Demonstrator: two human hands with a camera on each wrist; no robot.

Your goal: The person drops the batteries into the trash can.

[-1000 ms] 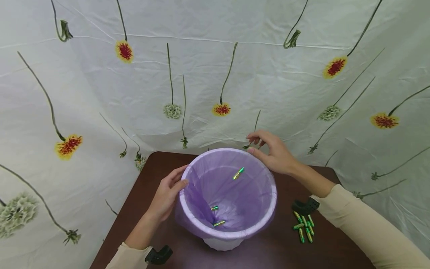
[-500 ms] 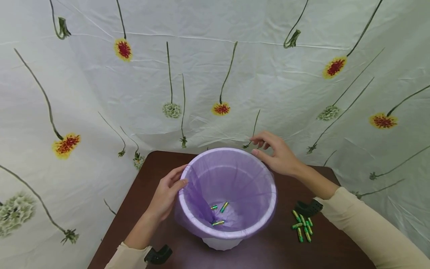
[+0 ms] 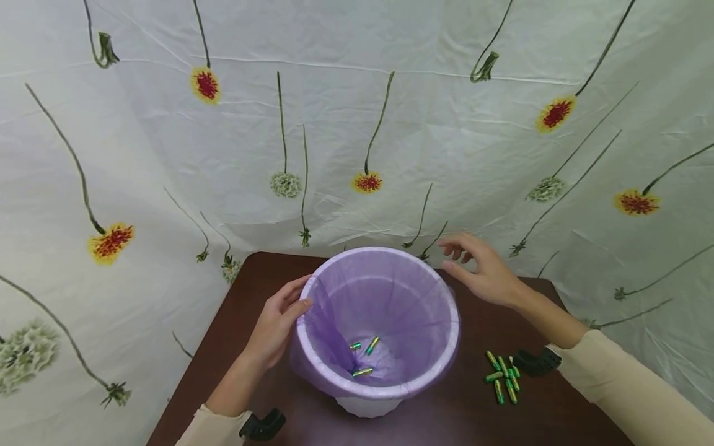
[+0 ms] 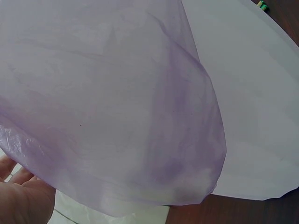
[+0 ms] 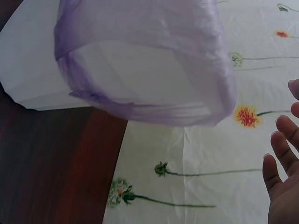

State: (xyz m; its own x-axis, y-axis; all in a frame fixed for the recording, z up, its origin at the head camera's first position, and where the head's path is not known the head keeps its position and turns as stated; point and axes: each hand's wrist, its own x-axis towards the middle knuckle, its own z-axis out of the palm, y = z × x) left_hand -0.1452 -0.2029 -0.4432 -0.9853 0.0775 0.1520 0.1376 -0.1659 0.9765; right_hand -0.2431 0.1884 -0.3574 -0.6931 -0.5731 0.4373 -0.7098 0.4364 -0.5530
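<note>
A white trash bin point(image 3: 369, 406) stands on the table, lined with a thin purple bag point(image 3: 390, 310) folded over its rim. My left hand point(image 3: 276, 319) grips the rim on the left side, thumb over the top and fingers outside. In the left wrist view, the bag's overhang point(image 4: 117, 116) hides part of that hand. Three green-and-gold batteries point(image 3: 372, 345) lie at the bottom of the bin. My right hand point(image 3: 485, 272) is held in the air past the bin's right rear edge, fingers loosely bent and holding nothing. The right wrist view shows its spread fingers point(image 5: 285, 144) apart from the bag.
A small pile of several more batteries point(image 3: 504, 376) lies on the dark brown table point(image 3: 440, 412), right of the bin and close to the right wrist's black camera mount point(image 3: 537, 361). Behind the table hangs a white cloth point(image 3: 334, 118) printed with flowers.
A battery that was dropping inside the bin now lies at the bottom with two others. My right hand has drawn away from the rim to the right. The left hand has stayed put.
</note>
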